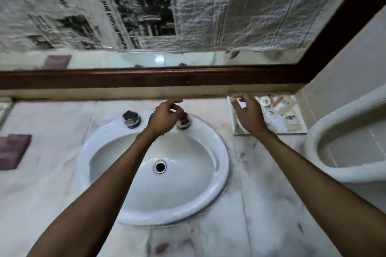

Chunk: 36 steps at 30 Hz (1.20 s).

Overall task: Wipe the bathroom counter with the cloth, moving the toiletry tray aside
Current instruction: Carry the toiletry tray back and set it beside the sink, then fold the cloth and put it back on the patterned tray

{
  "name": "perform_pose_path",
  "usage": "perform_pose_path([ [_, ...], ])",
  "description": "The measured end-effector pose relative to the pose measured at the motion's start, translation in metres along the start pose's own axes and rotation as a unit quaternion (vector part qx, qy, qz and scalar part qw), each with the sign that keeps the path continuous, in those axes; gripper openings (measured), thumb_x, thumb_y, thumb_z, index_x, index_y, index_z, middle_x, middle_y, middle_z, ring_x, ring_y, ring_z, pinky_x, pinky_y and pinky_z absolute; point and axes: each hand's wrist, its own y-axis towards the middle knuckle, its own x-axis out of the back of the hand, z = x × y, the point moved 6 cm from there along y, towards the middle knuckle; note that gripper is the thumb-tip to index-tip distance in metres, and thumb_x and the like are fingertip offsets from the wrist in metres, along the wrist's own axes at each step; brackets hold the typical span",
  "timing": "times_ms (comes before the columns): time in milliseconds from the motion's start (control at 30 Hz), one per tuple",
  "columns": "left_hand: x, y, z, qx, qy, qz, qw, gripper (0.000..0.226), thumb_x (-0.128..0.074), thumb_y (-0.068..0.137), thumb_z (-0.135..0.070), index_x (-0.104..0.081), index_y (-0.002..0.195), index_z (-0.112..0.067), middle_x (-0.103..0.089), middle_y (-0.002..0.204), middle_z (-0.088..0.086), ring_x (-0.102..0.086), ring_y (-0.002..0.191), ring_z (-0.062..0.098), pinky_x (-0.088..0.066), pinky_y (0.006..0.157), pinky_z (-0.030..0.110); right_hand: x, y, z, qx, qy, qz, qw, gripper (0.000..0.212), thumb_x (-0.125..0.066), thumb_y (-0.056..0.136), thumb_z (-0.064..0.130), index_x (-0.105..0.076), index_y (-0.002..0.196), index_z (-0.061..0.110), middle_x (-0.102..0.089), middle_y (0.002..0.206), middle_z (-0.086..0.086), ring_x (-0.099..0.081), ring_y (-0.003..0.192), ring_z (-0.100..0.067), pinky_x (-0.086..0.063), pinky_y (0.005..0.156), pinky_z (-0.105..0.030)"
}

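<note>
A maroon cloth point(13, 151) is lying far left on the marble counter point(265, 190). The left hand point(165, 118) is hovering loosely curled over the sink point(224, 165) taps; the right hand point(249, 116) is spreading empty over the toiletry tray point(296, 129), far right under the newspaper-covered mirror point(188, 60).

Above, a wide mirror point(146, 59) in a dark reddish-brown wooden frame point(146, 78), most of its glass covered with sheets of newspaper point(188, 6); only a narrow strip of glass left bare along the bottom, blurred. Below the frame, a pale band of wall point(104, 93). Set into pale marble, a white oval basin point(155, 170) with a dark round drain point(160, 167) and two chrome tap handles point(131, 119) at its rear rim. To the right, plain light wall tiles point(344, 73) and the curved white rim of a toilet bowl point(325, 127). Soft, even, rather dim light throughout.
</note>
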Motion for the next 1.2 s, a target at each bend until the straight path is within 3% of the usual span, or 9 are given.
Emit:
perform_pose_path([
  [100, 0.063, -0.03, 0.038, 0.003, -0.025, -0.025, 0.999, 0.036, -0.057, 0.094, -0.013, -0.064, 0.129, -0.02, -0.075, 0.101, 0.003, -0.072, 0.083, 0.021, -0.056, 0.082, 0.035, -0.052, -0.005, 0.063, 0.035, 0.021, 0.014, 0.999, 0.031, -0.055, 0.093, 0.039, -0.066, 0.102, 0.011, -0.067, 0.105, -0.005, -0.064, 0.096, -0.016, -0.054, 0.078, -0.038],
  [200, 0.126, -0.064, 0.083, -0.002, -0.02, -0.049, 0.999, 0.034, -0.058, 0.095, -0.015, -0.064, 0.129, -0.02, -0.074, 0.099, 0.002, -0.071, 0.078, 0.015, -0.058, 0.079, 0.037, -0.112, -0.021, 0.124, 0.059, 0.044, 0.042, 0.996, 0.022, -0.058, 0.096, 0.03, -0.065, 0.104, 0.012, -0.067, 0.106, -0.005, -0.063, 0.093, -0.011, -0.053, 0.078, -0.034],
  [433, 0.261, -0.148, 0.204, 0.05, -0.011, -0.099, 0.994, 0.034, -0.057, 0.095, -0.018, -0.062, 0.128, -0.025, -0.07, 0.095, -0.009, -0.072, 0.084, 0.018, -0.049, 0.069, 0.028, -0.268, -0.079, 0.244, 0.098, 0.036, 0.122, 0.987, 0.02, -0.055, 0.097, 0.039, -0.065, 0.104, 0.024, -0.065, 0.107, 0.003, -0.064, 0.094, -0.012, -0.055, 0.079, -0.036],
  [567, 0.322, -0.184, 0.274, 0.096, 0.008, -0.128, 0.987, 0.036, -0.057, 0.095, -0.019, -0.061, 0.13, -0.023, -0.068, 0.092, -0.013, -0.07, 0.083, 0.018, -0.046, 0.066, 0.025, -0.345, -0.109, 0.291, 0.103, 0.062, 0.165, 0.979, 0.021, -0.056, 0.097, 0.032, -0.066, 0.106, 0.016, -0.067, 0.107, 0.002, -0.064, 0.088, -0.011, -0.055, 0.081, -0.038],
  [667, 0.356, -0.199, 0.325, 0.141, 0.021, -0.154, 0.978, 0.038, -0.059, 0.095, -0.021, -0.06, 0.133, -0.021, -0.067, 0.096, -0.01, -0.066, 0.085, 0.017, -0.047, 0.071, 0.029, -0.401, -0.128, 0.307, 0.098, 0.061, 0.222, 0.968, 0.018, -0.055, 0.098, 0.032, -0.064, 0.106, 0.019, -0.066, 0.11, 0.003, -0.063, 0.089, -0.01, -0.053, 0.085, -0.039],
  [800, 0.39, -0.207, 0.39, 0.222, 0.037, -0.219, 0.949, 0.037, -0.062, 0.096, -0.026, -0.059, 0.129, -0.007, -0.066, 0.118, 0.007, -0.063, 0.109, 0.03, -0.045, 0.084, 0.032, -0.464, -0.143, 0.311, 0.082, 0.04, 0.281, 0.955, 0.021, -0.055, 0.098, 0.034, -0.064, 0.108, 0.018, -0.065, 0.113, 0.002, -0.063, 0.095, -0.015, -0.052, 0.087, -0.038],
  [933, 0.412, -0.196, 0.435, 0.278, 0.052, -0.26, 0.923, 0.058, -0.064, 0.095, -0.033, -0.045, 0.143, -0.004, -0.055, 0.131, 0.024, -0.054, 0.122, 0.042, -0.046, 0.099, 0.044, -0.517, -0.139, 0.308, 0.07, 0.017, 0.317, 0.946, 0.025, -0.056, 0.097, 0.034, -0.063, 0.111, 0.015, -0.065, 0.113, -0.003, -0.064, 0.094, -0.02, -0.051, 0.089, -0.041],
  [1100, 0.44, -0.156, 0.461, 0.272, 0.068, -0.274, 0.92, 0.066, -0.057, 0.096, -0.032, -0.035, 0.154, -0.01, -0.048, 0.147, 0.021, -0.047, 0.133, 0.043, -0.044, 0.107, 0.05, -0.57, -0.121, 0.307, 0.06, 0.0, 0.302, 0.951, 0.025, -0.057, 0.097, 0.03, -0.063, 0.114, 0.013, -0.063, 0.114, -0.009, -0.061, 0.097, -0.019, -0.043, 0.085, -0.028],
  [1200, 0.45, -0.131, 0.472, 0.257, 0.077, -0.267, 0.926, 0.069, -0.057, 0.094, -0.041, -0.035, 0.155, -0.017, -0.056, 0.141, 0.017, -0.051, 0.129, 0.044, -0.046, 0.104, 0.051, -0.592, -0.116, 0.306, 0.07, -0.001, 0.284, 0.956, 0.025, -0.059, 0.096, 0.025, -0.062, 0.116, 0.01, -0.062, 0.116, -0.01, -0.059, 0.106, -0.023, -0.041, 0.089, -0.028],
])
